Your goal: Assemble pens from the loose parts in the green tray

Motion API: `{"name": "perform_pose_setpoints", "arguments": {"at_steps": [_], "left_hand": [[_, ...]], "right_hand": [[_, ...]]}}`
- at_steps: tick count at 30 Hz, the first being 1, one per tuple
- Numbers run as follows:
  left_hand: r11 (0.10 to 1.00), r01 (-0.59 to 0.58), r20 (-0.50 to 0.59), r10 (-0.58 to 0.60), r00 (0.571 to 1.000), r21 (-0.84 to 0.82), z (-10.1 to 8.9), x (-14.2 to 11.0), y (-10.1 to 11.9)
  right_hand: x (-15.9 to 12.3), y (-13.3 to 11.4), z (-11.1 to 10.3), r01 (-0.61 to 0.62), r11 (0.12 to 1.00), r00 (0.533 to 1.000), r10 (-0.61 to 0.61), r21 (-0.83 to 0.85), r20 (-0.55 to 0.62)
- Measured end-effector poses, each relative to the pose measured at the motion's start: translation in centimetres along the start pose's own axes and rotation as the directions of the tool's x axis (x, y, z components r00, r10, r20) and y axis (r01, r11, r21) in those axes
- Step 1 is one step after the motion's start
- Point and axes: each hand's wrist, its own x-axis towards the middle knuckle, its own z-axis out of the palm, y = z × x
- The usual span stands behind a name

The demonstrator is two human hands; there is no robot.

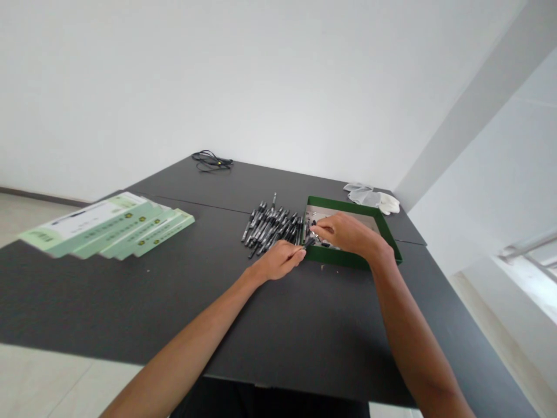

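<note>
A heap of black-and-clear pens [270, 227] lies on the dark table, just beyond my left hand [282, 259]. That hand is closed around a dark pen [309, 241], whose end sticks out to the right over the near left corner of a shallow green box [348, 259]. My right hand [342, 231] is over the box with thumb and fingers pinched together, close to the pen's end. What lies in its pinch is too small to make out. Small dark and pale pieces [325, 244] lie inside the box, partly hidden by my right hand.
Several green-and-white printed packs [117, 223] lie fanned out on the left of the table [174, 302]. A coiled black cable [213, 161] sits at the back. White gloves [386, 202] lie behind the box at the right. A wall stands behind the table.
</note>
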Motion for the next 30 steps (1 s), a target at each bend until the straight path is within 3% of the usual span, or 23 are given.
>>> {"name": "perform_pose_setpoints", "arguments": {"at_steps": [5, 11, 18, 26, 30], "left_hand": [[0.971, 0.08, 0.022, -0.077, 0.997, -0.224, -0.1, 0.0, 0.4], [0.769, 0.215, 0.1, -0.195, 0.976, -0.602, -0.2, 0.2, 1.0], [0.74, 0.22, 0.095, -0.208, 0.974, -0.636, -0.3, 0.3, 1.4], [0.779, 0.227, 0.11, -0.201, 0.973, -0.584, -0.4, 0.2, 1.2], [0.818, 0.202, 0.109, -0.17, 0.979, -0.539, -0.4, 0.1, 0.9]], "right_hand": [[-0.3, -0.2, -0.5, 0.006, 0.999, 0.999, -0.007, -0.036, -0.034], [-0.1, 0.6, -0.6, 0.071, 0.981, 0.997, -0.068, 0.178, -0.018], [-0.1, 0.7, -0.7, 0.062, 0.957, 0.998, -0.063, 0.283, -0.006], [0.6, 0.3, 0.2, 0.039, 0.999, 0.997, -0.039, -0.003, -0.063], [1.3, 0.3, 1.2, 0.009, 0.999, 0.998, -0.012, -0.041, -0.065]]}}
